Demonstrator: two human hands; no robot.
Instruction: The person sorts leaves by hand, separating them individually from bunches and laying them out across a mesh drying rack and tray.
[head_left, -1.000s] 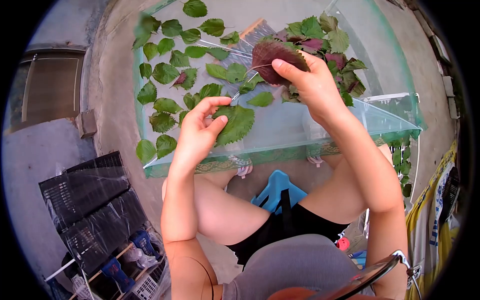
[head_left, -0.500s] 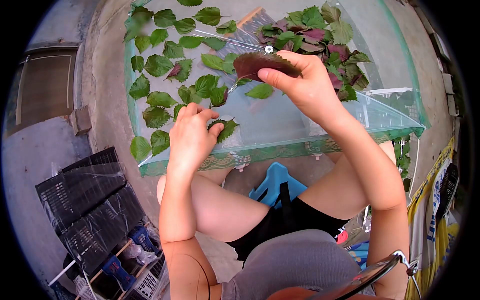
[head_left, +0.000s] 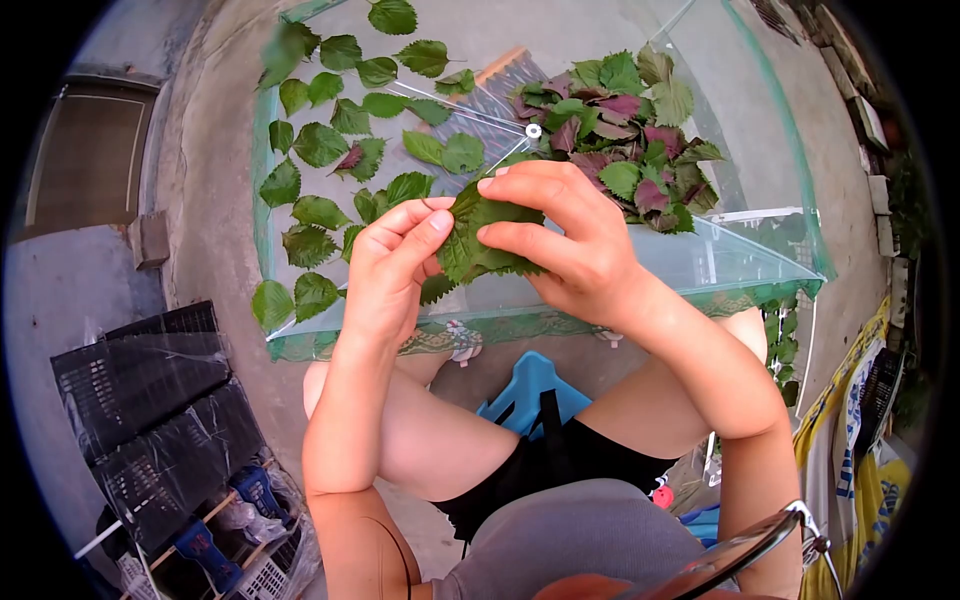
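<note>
Between my two hands is a perilla leaf, its green side facing me, over the front part of a mesh food cover. My left hand pinches it near its left end between thumb and fingers. From the other side my right hand grips the same leaf, the thumb below and the fingers above. Single green perilla leaves lie spread over the left half of the mesh. A heap of green and purple perilla leaves lies beyond my right hand. Another leaf is partly hidden under the held one.
The mesh cover has a green lace edge and thin white ribs meeting at a hub. A blue plastic stool is between my legs. Black crates stand at the lower left, and yellow-and-white sacking hangs at the right.
My right hand has brought the leaf down and left, turning its green side toward me. My left hand has lifted from a leaf on the mesh and now pinches the held one.
</note>
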